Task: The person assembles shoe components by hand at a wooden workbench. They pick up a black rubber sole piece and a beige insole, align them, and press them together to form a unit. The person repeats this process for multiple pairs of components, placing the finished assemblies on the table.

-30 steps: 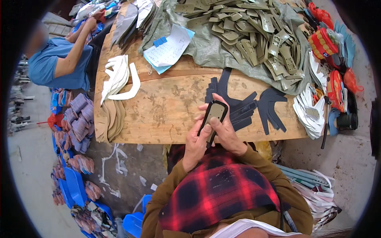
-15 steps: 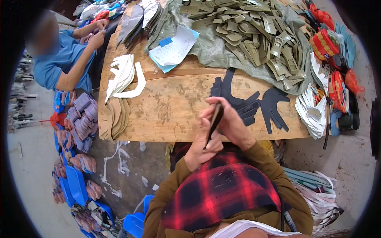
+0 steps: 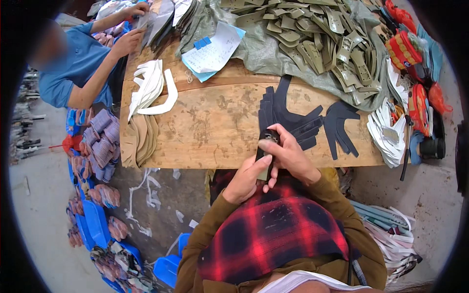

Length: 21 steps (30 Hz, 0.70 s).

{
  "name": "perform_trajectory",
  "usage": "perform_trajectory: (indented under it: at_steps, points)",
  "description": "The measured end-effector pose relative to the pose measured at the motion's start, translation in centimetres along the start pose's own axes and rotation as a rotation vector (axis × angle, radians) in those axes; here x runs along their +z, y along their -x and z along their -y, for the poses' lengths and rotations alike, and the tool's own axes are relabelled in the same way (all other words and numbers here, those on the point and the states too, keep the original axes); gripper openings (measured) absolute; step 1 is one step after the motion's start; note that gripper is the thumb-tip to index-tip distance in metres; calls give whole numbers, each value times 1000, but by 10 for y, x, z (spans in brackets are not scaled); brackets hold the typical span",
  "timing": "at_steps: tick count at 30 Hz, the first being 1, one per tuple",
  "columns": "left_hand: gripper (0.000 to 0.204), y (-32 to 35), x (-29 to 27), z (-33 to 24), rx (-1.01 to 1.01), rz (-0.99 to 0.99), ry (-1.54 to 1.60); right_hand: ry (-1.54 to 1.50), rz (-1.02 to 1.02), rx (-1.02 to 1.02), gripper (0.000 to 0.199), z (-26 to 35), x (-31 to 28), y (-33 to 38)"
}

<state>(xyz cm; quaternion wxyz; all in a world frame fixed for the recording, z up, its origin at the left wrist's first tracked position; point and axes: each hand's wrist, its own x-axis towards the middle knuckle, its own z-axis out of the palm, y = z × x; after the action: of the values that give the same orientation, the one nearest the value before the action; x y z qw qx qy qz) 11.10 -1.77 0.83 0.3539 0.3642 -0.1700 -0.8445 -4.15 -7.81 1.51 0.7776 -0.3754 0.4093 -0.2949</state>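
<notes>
While we grip the dark strip (image 3: 264,157) at the near counter (image 3: 215,127) edge, left hand (image 3: 245,178) fingers clamp its lower end and right hand (image 3: 289,156) fingers pinch its top. Since the earlier frame, the strip sits more upright, beside the black cutouts (image 3: 293,119).

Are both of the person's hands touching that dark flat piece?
Touching. The head view shows the left hand gripping the lower end of the dark flat piece, while the right hand wraps its fingers over the top end.
</notes>
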Motion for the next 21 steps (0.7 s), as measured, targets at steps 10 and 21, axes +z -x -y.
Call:
perform_trajectory:
  at_steps: [10, 21]
  points:
    - [38, 3, 0, -2, -13, 25, -149, 292, 41, -157, 20, -2, -27, -1]
    - [47, 0, -83, -34, 610, -915, -1562, 925, -322, -702, 14, 2, -52, -7]
